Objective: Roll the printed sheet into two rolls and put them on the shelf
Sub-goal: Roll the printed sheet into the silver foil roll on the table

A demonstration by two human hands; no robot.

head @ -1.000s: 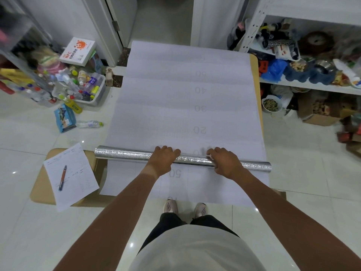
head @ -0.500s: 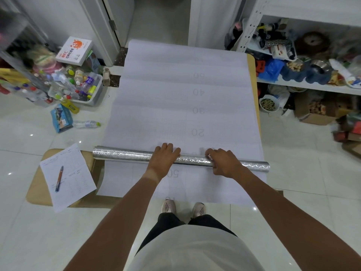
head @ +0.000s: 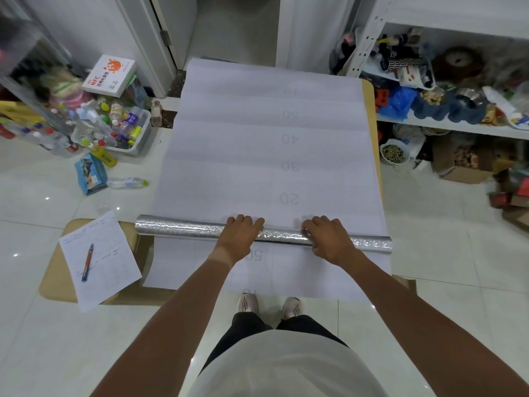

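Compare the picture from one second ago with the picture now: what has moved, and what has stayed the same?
The silver roll has moved slightly away from the person over the printed sheet, covering the number beside "20". The left hand and right hand went along with it, fingers still curled over its top. Nothing was let go. The paper with the pen stayed put.

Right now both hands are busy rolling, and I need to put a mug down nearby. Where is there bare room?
Bare floor tiles left of the paper form, and right of the printed sheet. Crowded: the bottle bin and the shelf.
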